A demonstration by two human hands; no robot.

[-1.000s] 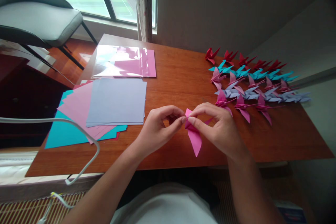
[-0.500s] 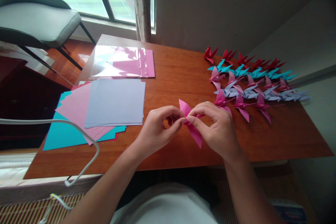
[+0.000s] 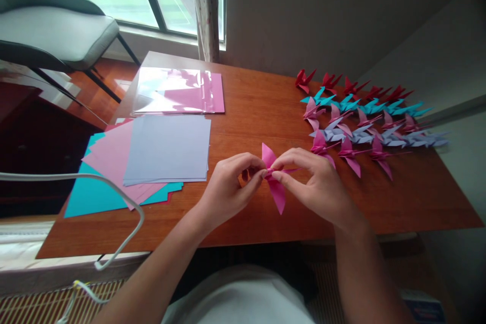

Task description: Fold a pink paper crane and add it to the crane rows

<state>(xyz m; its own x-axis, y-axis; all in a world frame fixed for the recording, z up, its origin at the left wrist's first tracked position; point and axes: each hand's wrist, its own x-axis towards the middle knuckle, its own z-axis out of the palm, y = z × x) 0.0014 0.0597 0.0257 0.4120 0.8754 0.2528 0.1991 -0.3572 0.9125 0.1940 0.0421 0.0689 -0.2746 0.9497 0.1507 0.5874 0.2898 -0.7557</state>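
A bright pink paper crane (image 3: 277, 195) is held over the front middle of the table, its two wings spread to the far and near side. My left hand (image 3: 231, 182) pinches its left end between thumb and forefinger. Thumb and forefinger of my right hand (image 3: 313, 177) grip the crane at its middle, close to the left fingertips. A thin pink point sticks out to the right behind the right fingers. The fingertips hide the crane's centre. Close beyond my right hand stand 3 finished cranes in the same pink, the nearest one a magenta crane (image 3: 350, 154).
Rows of red cranes (image 3: 304, 80), turquoise cranes (image 3: 346, 103), light pink cranes (image 3: 311, 110) and lavender cranes (image 3: 391, 136) line the table's right side. At left lie lavender sheets (image 3: 169, 149) over pink and turquoise paper, a clear packet (image 3: 170, 93), and a white cable (image 3: 125, 195) crossing in front.
The pink crane has turned slightly, its near wing swinging left and its thin point now showing on the right. My right hand's fingers have shifted a little; both hands keep hold.
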